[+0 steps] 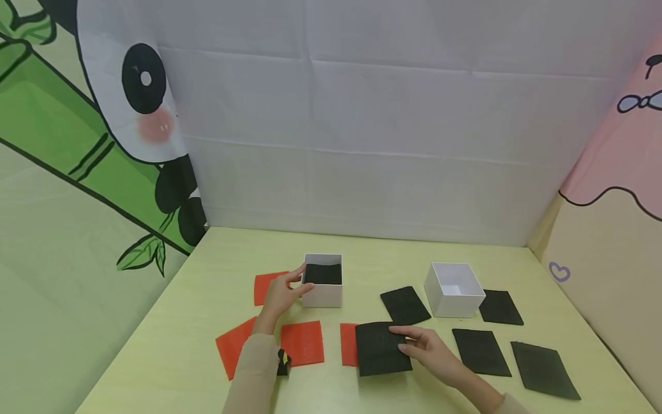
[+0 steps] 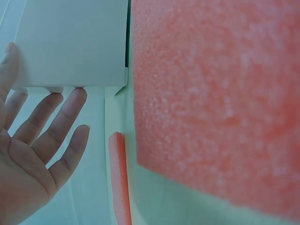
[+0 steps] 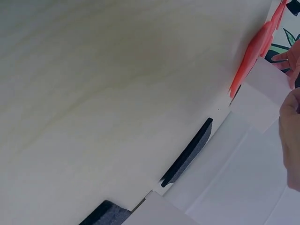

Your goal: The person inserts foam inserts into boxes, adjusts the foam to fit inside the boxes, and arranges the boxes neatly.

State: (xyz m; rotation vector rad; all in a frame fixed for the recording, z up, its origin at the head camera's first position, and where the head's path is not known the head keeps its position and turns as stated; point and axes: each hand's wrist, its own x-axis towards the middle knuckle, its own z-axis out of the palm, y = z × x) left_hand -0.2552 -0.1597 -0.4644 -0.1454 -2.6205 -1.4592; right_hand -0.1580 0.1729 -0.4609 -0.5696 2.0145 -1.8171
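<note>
My left hand (image 1: 281, 296) holds the near left corner of the left white box (image 1: 323, 296), thumb at its front rim. Its fingertips meet the box side in the left wrist view. Inside that box is a black foam sheet (image 1: 323, 274). My right hand (image 1: 431, 353) pinches another black foam sheet (image 1: 381, 351) by its right edge, thumb below the index finger. This sheet is raised in front of the left box and partly covers a red foam sheet (image 1: 348, 345). In the right wrist view the held sheet is largely out of sight.
At right stands a second white box (image 1: 454, 299), open at the top. Several black foam sheets (image 1: 481, 352) lie around it. More red foam sheets (image 1: 302, 343) lie near the left box. A small black item (image 1: 283, 363) with a yellow mark sits beside my left sleeve.
</note>
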